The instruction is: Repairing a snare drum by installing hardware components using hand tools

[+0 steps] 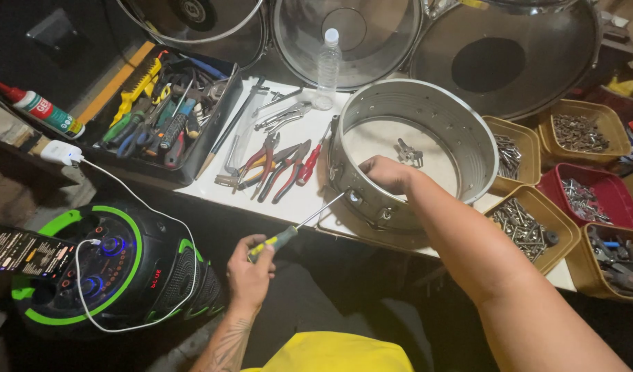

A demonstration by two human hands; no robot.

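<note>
Your left hand (251, 265) sits low and near your body, fingers curled into a closed grip, forearm tattooed and angled up from below. Your right hand (385, 173) reaches forward and further out, arm stretched long from the lower right, wrist bent, fingers hooked downward, knuckles up

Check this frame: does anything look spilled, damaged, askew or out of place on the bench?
Nothing stands out. The left hand drives a screwdriver against the metal drum shell, with the right hand on its rim. Pliers lie loose; screws stay in their bins.
</note>
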